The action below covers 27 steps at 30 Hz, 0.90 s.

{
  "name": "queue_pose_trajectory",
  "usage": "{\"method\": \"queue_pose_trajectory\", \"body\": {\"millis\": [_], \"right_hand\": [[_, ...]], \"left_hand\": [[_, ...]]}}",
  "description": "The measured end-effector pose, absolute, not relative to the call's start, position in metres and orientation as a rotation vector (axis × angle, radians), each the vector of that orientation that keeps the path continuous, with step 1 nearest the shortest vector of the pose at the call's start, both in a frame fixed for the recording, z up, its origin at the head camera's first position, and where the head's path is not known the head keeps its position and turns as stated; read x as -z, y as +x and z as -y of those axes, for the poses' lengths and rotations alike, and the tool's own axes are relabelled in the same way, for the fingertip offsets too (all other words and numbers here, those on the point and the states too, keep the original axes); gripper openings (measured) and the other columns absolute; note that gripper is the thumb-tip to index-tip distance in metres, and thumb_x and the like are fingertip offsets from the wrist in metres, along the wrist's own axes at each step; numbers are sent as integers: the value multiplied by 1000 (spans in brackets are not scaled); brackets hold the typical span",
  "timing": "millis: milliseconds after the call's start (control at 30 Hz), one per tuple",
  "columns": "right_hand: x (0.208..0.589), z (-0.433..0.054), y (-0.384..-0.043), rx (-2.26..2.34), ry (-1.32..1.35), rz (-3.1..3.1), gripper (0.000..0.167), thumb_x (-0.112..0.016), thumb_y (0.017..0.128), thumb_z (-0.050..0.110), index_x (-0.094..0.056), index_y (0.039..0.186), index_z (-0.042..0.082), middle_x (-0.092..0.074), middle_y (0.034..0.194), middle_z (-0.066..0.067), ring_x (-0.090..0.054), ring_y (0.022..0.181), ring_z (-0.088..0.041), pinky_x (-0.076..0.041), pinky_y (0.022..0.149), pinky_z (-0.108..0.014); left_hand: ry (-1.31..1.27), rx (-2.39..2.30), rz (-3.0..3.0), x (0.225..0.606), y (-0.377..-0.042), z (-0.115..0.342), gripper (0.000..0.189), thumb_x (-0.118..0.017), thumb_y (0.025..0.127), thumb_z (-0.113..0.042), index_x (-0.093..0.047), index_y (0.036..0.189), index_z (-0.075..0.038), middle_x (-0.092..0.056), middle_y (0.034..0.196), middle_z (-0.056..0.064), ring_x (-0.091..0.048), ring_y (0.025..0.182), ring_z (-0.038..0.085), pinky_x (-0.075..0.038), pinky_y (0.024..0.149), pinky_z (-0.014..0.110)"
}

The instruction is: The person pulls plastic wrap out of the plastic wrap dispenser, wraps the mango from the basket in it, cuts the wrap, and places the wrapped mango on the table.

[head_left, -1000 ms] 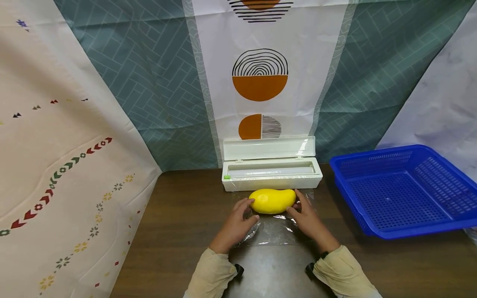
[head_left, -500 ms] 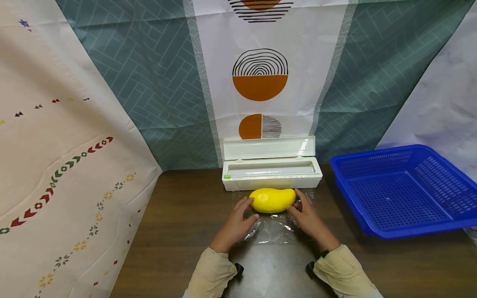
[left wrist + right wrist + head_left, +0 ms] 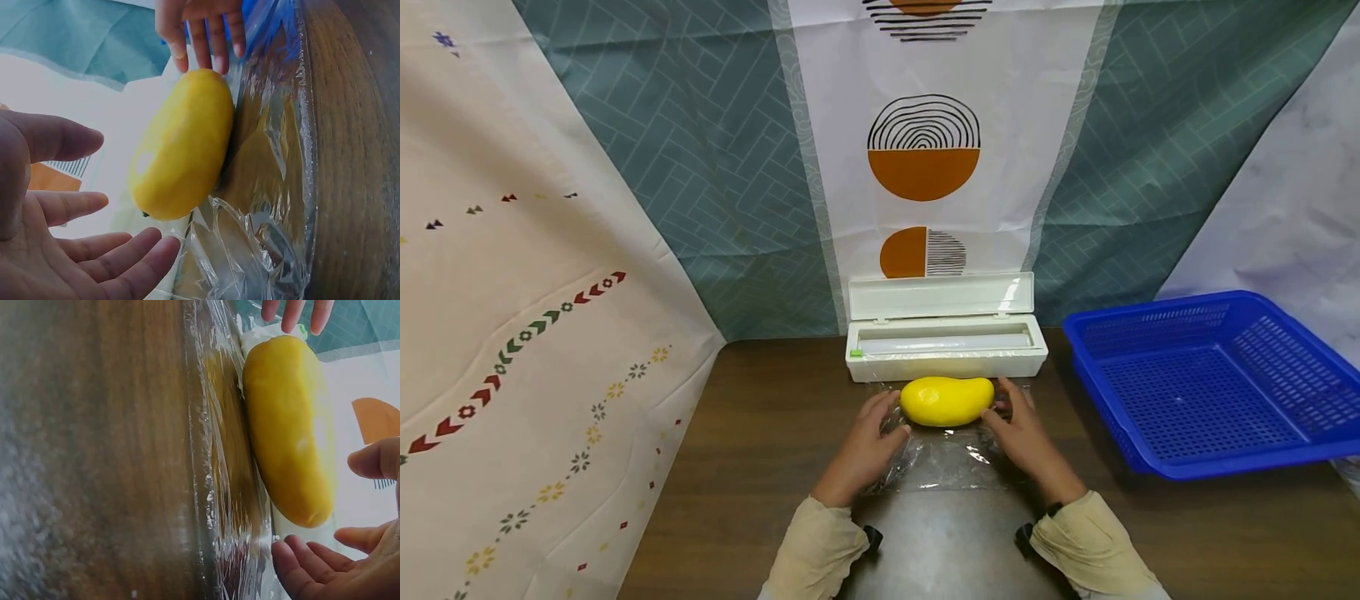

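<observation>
Film laid, yellow fruit on it between left hand and right hand, both released; fold-over apparently not done.

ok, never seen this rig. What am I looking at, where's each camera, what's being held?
No robot: these are a person's bare left hand and right hand. The wide picture comes from a head-worn camera looking forward and down; the close-ups come from one camera on each wrist. On the wood-grain table, a yellow mango lies on clear plastic film before an open white film dispenser box. A blue plastic basket sits to the right. Nothing is gripped: the hands flank the mango; whether the right one touches it is unclear.
</observation>
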State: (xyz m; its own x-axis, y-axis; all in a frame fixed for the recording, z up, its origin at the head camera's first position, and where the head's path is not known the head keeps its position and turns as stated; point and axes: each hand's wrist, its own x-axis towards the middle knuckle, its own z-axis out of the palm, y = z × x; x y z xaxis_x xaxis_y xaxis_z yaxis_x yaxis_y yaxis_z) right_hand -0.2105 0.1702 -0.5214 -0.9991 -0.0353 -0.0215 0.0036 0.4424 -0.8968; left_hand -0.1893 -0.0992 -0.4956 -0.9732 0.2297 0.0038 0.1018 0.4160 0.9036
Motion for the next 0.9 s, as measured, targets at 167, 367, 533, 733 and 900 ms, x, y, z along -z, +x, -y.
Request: {"method": "queue_pose_trajectory", "body": {"millis": [167, 367, 533, 733, 900], "right_hand": [[517, -170, -210, 1638, -47, -2764, 67, -63, 100, 11, -32, 157, -6, -34, 148, -30, -47, 129, -44, -43, 104, -55], [507, -170, -207, 1722, -87, -2876, 55, -65, 97, 9, -45, 147, -5, -40, 140, -28, -48, 124, -45, -41, 105, -59], [502, -173, -204, 1750, -115, -2906, 39, -67, 97, 5, -56, 133, -4, -46, 135, -24, -50, 122, -40, -43, 101, -51], [501, -180, -196, 1580, -176, -3016, 19, -70, 95, 5, -68, 113, -1, -59, 117, -16, -59, 108, -34, -47, 92, -39], [503, -188, -188, 1448, -287, -3079, 12, -72, 93, 2, -70, 105, 1, -63, 104, -11, -65, 99, -29, -55, 89, -50]], "left_hand": [[296, -1589, -2590, 493, -186, 103, 60, -65, 99, -15, -47, 155, -4, -36, 162, 21, -51, 136, 42, -47, 106, 56], [298, -1541, -2698, 491, -184, 113, 56, -68, 97, -11, -53, 150, -1, -45, 154, 20, -58, 120, 40, -50, 98, 52], [319, -1517, -2682, 486, -182, 124, 52, -70, 97, -10, -57, 146, -2, -52, 146, 14, -61, 120, 39, -54, 97, 51], [269, -1571, -2646, 482, -175, 134, 48, -73, 95, -8, -62, 142, -9, -56, 139, 11, -60, 123, 37, -53, 100, 53], [304, -1537, -2704, 483, -168, 140, 43, -76, 92, -4, -67, 134, -7, -61, 128, 11, -62, 115, 35, -55, 95, 51]]}}
